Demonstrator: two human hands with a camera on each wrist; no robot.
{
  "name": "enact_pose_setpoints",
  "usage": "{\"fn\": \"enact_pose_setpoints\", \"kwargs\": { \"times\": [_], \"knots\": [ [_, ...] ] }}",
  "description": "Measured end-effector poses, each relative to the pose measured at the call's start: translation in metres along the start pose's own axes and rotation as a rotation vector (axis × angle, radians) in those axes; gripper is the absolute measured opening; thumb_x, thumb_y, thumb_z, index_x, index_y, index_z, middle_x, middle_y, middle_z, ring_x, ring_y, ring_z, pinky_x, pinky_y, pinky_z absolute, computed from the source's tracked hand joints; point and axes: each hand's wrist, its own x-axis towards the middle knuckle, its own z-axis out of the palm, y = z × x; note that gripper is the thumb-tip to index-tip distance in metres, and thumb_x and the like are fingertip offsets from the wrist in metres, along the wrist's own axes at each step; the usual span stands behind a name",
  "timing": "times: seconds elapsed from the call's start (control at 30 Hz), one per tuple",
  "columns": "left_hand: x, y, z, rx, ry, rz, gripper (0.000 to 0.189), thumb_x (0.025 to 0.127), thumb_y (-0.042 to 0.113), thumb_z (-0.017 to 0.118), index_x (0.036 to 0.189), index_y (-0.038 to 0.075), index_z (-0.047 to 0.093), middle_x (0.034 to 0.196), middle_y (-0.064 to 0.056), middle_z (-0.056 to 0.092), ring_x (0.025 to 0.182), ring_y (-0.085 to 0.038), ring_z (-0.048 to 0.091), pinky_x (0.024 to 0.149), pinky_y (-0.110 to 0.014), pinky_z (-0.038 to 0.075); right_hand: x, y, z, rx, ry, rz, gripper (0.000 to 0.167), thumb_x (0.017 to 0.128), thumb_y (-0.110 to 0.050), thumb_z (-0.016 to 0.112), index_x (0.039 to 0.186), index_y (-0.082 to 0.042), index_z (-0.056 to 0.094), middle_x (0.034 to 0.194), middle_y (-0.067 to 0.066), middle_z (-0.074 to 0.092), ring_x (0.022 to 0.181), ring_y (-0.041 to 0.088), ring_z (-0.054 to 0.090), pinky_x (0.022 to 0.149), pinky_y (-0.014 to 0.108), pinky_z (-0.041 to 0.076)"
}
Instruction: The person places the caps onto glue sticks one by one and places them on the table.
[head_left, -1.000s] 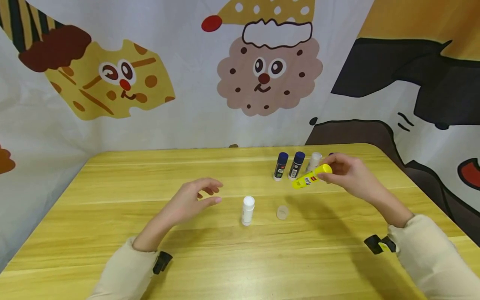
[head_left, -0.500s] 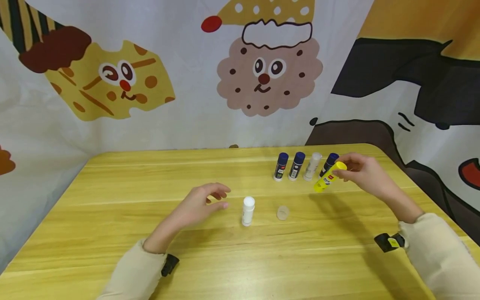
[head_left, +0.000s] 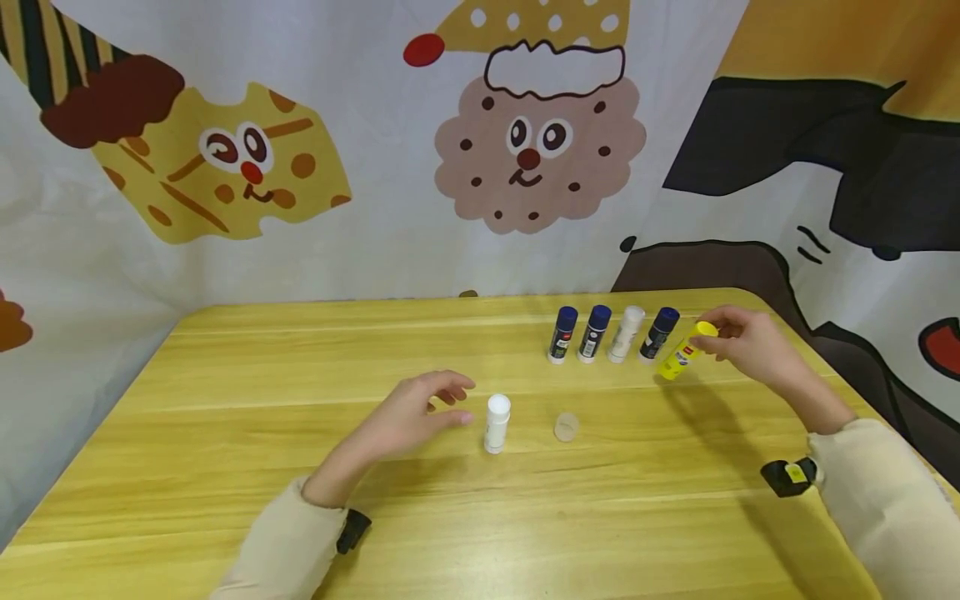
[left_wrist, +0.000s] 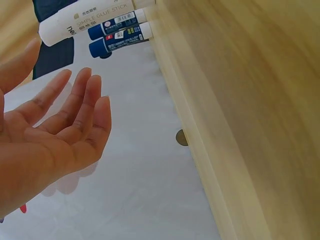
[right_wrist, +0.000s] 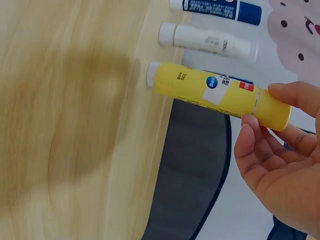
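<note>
My right hand (head_left: 750, 343) pinches a yellow glue stick (head_left: 681, 358) by its cap, thumb on one side and fingers on the other. The stick leans a little, its base close over the table at the right end of a row of glue sticks. In the right wrist view, the yellow body (right_wrist: 195, 90) with its pale base shows in full. My left hand (head_left: 412, 412) holds nothing; its fingers are relaxed and parted, just left of an upright white glue stick (head_left: 496, 429). Lettering on that white glue stick (left_wrist: 90, 20) shows in the left wrist view.
The row at the back right has a blue-capped glue stick (head_left: 561, 335), another blue-capped one (head_left: 593, 333), a white one (head_left: 626, 335) and a dark-blue one (head_left: 658, 335), all upright. A small translucent round cap (head_left: 566, 427) lies mid-table. A cartoon-printed curtain (head_left: 390, 250) hangs behind the table.
My right hand has carried the yellow glue stick rightward, past the dark-blue one, and tipped it closer to upright. My left hand has drifted right, nearer the white glue stick.
</note>
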Motion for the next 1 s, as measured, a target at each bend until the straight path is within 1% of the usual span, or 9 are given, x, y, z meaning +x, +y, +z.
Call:
{"fn": "enact_pose_setpoints", "kwargs": {
  "times": [0.2, 0.33, 0.5, 0.67, 0.83, 1.0],
  "knots": [
    [0.002, 0.000, 0.002, -0.001, -0.024, 0.007, 0.038, 0.087, 0.020, 0.063, 0.120, 0.002, 0.055, 0.109, -0.013, 0.059, 0.099, -0.024, 0.053, 0.082, -0.044, 0.044, 0.005, 0.008, -0.001, 0.018, 0.014, 0.032, 0.039, 0.088, -0.021, 0.062, 0.111, 0.010, 0.053, 0.081, 0.014, 0.060, 0.059, 0.016, 0.054, 0.053, 0.028, 0.045],
    [0.003, 0.001, 0.003, -0.008, -0.035, 0.006, 0.038, 0.087, 0.019, 0.064, 0.120, 0.003, 0.055, 0.109, -0.013, 0.059, 0.100, -0.025, 0.053, 0.083, -0.044, 0.043, 0.009, 0.013, 0.000, 0.042, 0.025, 0.060, 0.041, 0.089, -0.021, 0.061, 0.113, 0.010, 0.051, 0.089, 0.019, 0.060, 0.063, 0.018, 0.055, 0.054, 0.027, 0.046],
    [0.003, 0.001, 0.004, -0.017, -0.048, 0.002, 0.038, 0.086, 0.019, 0.065, 0.120, 0.005, 0.055, 0.108, -0.012, 0.059, 0.100, -0.025, 0.053, 0.083, -0.045, 0.043, 0.013, 0.020, 0.002, 0.080, 0.061, 0.091, 0.041, 0.089, -0.020, 0.061, 0.114, 0.010, 0.048, 0.099, 0.023, 0.054, 0.063, 0.012, 0.054, 0.055, 0.025, 0.047],
    [0.004, 0.001, 0.005, -0.034, -0.060, -0.010, 0.039, 0.086, 0.019, 0.065, 0.120, 0.006, 0.055, 0.109, -0.011, 0.058, 0.100, -0.024, 0.052, 0.084, -0.045, 0.043, 0.015, 0.025, 0.005, 0.106, 0.108, 0.119, 0.040, 0.088, -0.018, 0.061, 0.114, 0.009, 0.046, 0.100, 0.018, 0.048, 0.063, 0.007, 0.051, 0.055, 0.022, 0.046],
    [0.004, 0.003, 0.005, -0.037, -0.067, -0.020, 0.040, 0.085, 0.019, 0.066, 0.121, 0.006, 0.054, 0.110, -0.011, 0.058, 0.101, -0.024, 0.052, 0.084, -0.043, 0.043, 0.017, 0.027, 0.008, 0.111, 0.135, 0.134, 0.039, 0.089, -0.017, 0.061, 0.114, 0.009, 0.047, 0.101, 0.020, 0.052, 0.064, 0.007, 0.052, 0.055, 0.021, 0.046],
    [0.005, 0.003, 0.006, -0.034, -0.069, -0.025, 0.040, 0.085, 0.019, 0.066, 0.120, 0.006, 0.055, 0.110, -0.011, 0.058, 0.101, -0.024, 0.052, 0.084, -0.043, 0.043, 0.017, 0.026, 0.011, 0.119, 0.155, 0.117, 0.037, 0.089, -0.016, 0.059, 0.113, 0.010, 0.048, 0.102, 0.021, 0.053, 0.066, 0.004, 0.053, 0.056, 0.018, 0.046]
  ]
}}
